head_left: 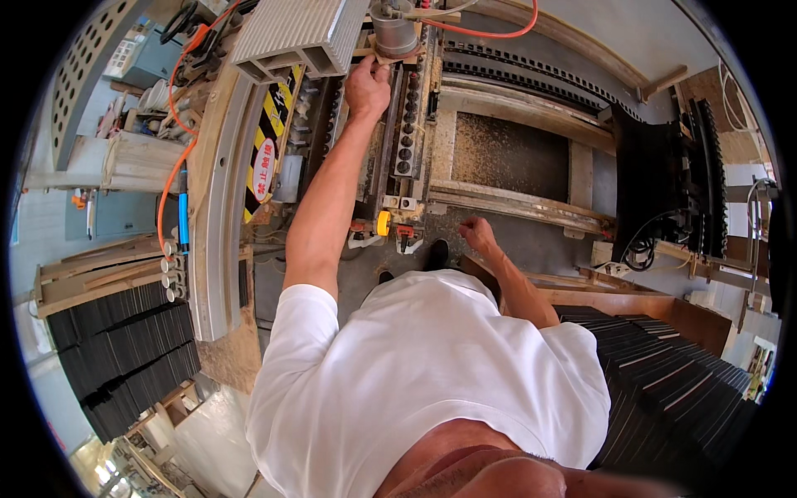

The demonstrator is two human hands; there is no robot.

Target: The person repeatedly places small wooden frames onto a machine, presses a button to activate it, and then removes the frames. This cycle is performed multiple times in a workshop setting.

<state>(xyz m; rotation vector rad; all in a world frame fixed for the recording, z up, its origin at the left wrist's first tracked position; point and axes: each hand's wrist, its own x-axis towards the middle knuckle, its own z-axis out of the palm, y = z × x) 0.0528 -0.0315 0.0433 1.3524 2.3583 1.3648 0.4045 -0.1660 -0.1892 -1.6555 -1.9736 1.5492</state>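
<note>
My left hand [368,86] reaches far forward over the machine, its fingers bent at the edge of a small wooden piece [392,58] beneath a metal cylinder [393,33]. What its fingertips hold, if anything, is hidden. Just right of it runs a narrow rail with a row of round black parts [408,124]. Low in front of my body, my right hand [478,234] hangs with curled fingers and nothing visible in them. It is near the machine frame's lower beam [515,205], apart from it. A yellow round knob [383,222] sits at the rail's near end.
A ribbed metal housing [299,37] juts out left of my left hand. Beyond my right hand, sawdust lies in a framed opening [506,153]. Stacks of dark boards stand at left [124,349] and right [664,373]. An orange hose [171,187] runs down the left side.
</note>
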